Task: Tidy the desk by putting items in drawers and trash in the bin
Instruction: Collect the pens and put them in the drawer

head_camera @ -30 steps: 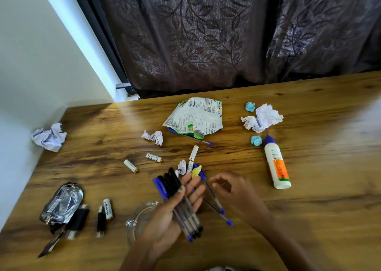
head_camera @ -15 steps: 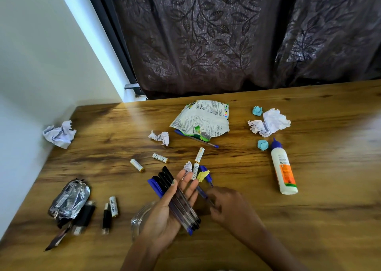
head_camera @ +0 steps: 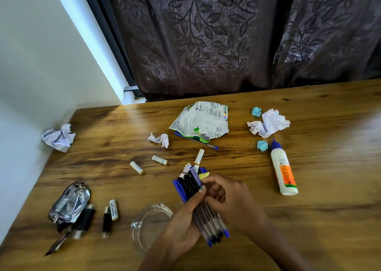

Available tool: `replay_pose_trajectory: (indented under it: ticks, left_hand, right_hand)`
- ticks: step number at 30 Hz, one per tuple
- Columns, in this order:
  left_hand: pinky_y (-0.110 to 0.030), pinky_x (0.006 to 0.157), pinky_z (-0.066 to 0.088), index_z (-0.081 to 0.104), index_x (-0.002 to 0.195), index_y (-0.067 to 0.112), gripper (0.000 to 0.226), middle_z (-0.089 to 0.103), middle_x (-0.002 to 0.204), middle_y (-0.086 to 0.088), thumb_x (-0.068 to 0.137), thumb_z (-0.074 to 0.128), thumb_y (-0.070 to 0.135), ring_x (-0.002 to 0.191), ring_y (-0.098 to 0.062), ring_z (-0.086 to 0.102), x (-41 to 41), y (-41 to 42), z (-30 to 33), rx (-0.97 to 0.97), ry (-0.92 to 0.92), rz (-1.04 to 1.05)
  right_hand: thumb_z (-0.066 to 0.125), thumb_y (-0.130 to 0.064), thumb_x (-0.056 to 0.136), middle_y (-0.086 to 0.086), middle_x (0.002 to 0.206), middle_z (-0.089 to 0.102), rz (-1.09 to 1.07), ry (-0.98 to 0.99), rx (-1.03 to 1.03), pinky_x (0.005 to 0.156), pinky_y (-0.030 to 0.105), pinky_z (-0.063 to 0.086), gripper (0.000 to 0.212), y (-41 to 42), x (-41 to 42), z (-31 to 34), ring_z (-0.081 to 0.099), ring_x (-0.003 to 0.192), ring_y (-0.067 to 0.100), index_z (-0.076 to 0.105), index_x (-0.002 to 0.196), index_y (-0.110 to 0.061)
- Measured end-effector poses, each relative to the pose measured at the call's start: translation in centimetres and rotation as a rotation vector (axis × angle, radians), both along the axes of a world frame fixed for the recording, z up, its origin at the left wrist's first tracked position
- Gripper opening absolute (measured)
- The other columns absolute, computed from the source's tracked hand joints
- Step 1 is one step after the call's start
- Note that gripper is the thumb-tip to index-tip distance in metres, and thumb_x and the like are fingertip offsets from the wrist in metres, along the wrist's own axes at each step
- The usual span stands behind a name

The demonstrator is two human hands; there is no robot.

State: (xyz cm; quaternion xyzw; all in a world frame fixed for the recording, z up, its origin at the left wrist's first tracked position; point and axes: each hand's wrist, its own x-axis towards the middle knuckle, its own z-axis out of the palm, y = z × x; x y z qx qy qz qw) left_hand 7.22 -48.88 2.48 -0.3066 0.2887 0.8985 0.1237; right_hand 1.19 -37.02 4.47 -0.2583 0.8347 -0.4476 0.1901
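Observation:
My left hand [head_camera: 185, 227] grips a bundle of blue and black pens [head_camera: 198, 204] low in the middle of the wooden desk [head_camera: 309, 219]. My right hand [head_camera: 231, 200] presses against the bundle from the right, its fingers closed on the pens. One more blue pen [head_camera: 198, 141] lies half under a crumpled snack wrapper [head_camera: 201, 120]. White batteries lie loose: one [head_camera: 136, 168], another [head_camera: 159, 160] and a third [head_camera: 199, 156] just beyond the pen caps. Small white and yellow scraps [head_camera: 204, 175] sit behind the bundle.
A glue bottle [head_camera: 283, 169] lies at the right, beside teal paper balls [head_camera: 262, 145] and crumpled white paper [head_camera: 268, 123]. More paper wads [head_camera: 58, 137], [head_camera: 159, 139] lie left. A foil wrapper [head_camera: 69, 202], black adapters [head_camera: 83, 222], a battery [head_camera: 114, 209] and a glass ashtray [head_camera: 150, 225] sit near-left.
My right hand picked a blue pen off the desk and brought it up against the bundle in my left hand. The view shifted slightly.

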Motion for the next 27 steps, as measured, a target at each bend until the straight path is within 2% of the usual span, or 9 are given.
replay_pose_trajectory:
  ticks: [4,7,11,14,16,19,22,25,27]
  left_hand:
    - [-0.042,0.074,0.059,0.059,0.116,0.000,0.041,0.071,0.100,-0.020,0.076,0.062,0.009,0.083,-0.027,0.071,-0.2,-0.3,-0.4,-0.016,-0.024,0.065]
    - [-0.044,0.083,0.056,0.060,0.119,0.006,0.039,0.068,0.114,-0.017,0.080,0.057,0.005,0.098,-0.028,0.069,-0.2,-1.0,-0.8,0.033,0.012,0.120]
    - [-0.045,0.090,0.049,0.059,0.121,0.009,0.043,0.068,0.116,-0.012,0.079,0.056,0.006,0.099,-0.026,0.069,-0.2,-1.6,-1.1,0.003,0.019,0.138]
    - [-0.043,0.089,0.047,0.060,0.120,0.009,0.043,0.069,0.114,-0.011,0.077,0.058,0.007,0.096,-0.024,0.070,-0.3,-1.5,-1.1,-0.020,0.010,0.139]
    - [-0.043,0.089,0.047,0.060,0.120,0.010,0.043,0.069,0.115,-0.010,0.078,0.057,0.007,0.096,-0.024,0.070,-0.3,-1.4,-1.1,-0.032,0.008,0.131]
    - [-0.044,0.089,0.047,0.060,0.120,0.009,0.042,0.069,0.115,-0.011,0.078,0.057,0.006,0.096,-0.025,0.070,-0.3,-1.3,-1.1,-0.027,0.006,0.129]
    - [-0.044,0.089,0.048,0.058,0.122,0.008,0.043,0.068,0.116,-0.012,0.079,0.057,0.006,0.098,-0.026,0.069,-0.2,-1.3,-1.0,-0.026,0.001,0.116]
    - [-0.044,0.087,0.049,0.057,0.124,0.007,0.045,0.067,0.118,-0.013,0.079,0.058,0.006,0.101,-0.027,0.068,-0.3,-1.3,-0.9,-0.025,-0.009,0.103]
    - [-0.044,0.088,0.050,0.058,0.124,0.007,0.046,0.067,0.118,-0.013,0.078,0.058,0.006,0.101,-0.026,0.068,-0.4,-1.3,-0.9,-0.028,-0.014,0.093]
  right_hand:
    - [0.054,-0.015,0.093,-0.022,0.090,0.059,-0.002,0.024,-0.002,0.069,0.007,0.048,0.023,0.1,-0.2,-0.3,0.060,0.079,-0.008,0.060,0.112,-0.026]
    - [0.053,-0.015,0.093,-0.015,0.086,0.064,-0.092,0.071,0.022,0.066,0.009,0.049,0.017,0.9,-0.9,-0.7,0.062,0.077,-0.003,0.062,0.103,-0.026]
    - [0.054,-0.026,0.092,-0.014,0.098,0.057,-0.183,0.121,0.200,0.070,0.014,0.049,0.029,1.2,-1.5,-3.0,0.057,0.082,-0.001,0.052,0.121,-0.026]
    - [0.056,-0.033,0.090,-0.007,0.123,0.050,-0.145,0.072,0.365,0.085,0.021,0.049,0.047,0.5,-1.0,-4.5,0.053,0.103,0.004,0.039,0.134,-0.029]
    - [0.055,-0.030,0.091,-0.006,0.129,0.045,-0.137,0.088,0.406,0.088,0.023,0.048,0.045,0.2,-0.7,-5.1,0.051,0.110,0.006,0.039,0.133,-0.029]
    - [0.052,-0.023,0.093,-0.005,0.117,0.053,-0.187,0.088,0.396,0.080,0.022,0.051,0.033,0.4,-1.3,-5.3,0.055,0.096,0.004,0.049,0.125,-0.026]
    - [0.055,-0.019,0.091,-0.007,0.101,0.058,-0.237,0.028,0.365,0.067,0.015,0.048,0.030,1.4,-2.5,-5.3,0.056,0.081,0.002,0.053,0.121,-0.022]
    - [0.061,-0.011,0.087,-0.012,0.087,0.059,-0.304,-0.118,0.179,0.058,0.010,0.042,0.032,2.2,-3.2,-4.0,0.056,0.074,0.000,0.058,0.119,-0.018]
    - [0.062,-0.010,0.087,-0.009,0.085,0.063,-0.300,-0.194,0.027,0.059,0.009,0.045,0.030,2.2,-2.9,-2.8,0.060,0.075,0.001,0.060,0.115,-0.020]
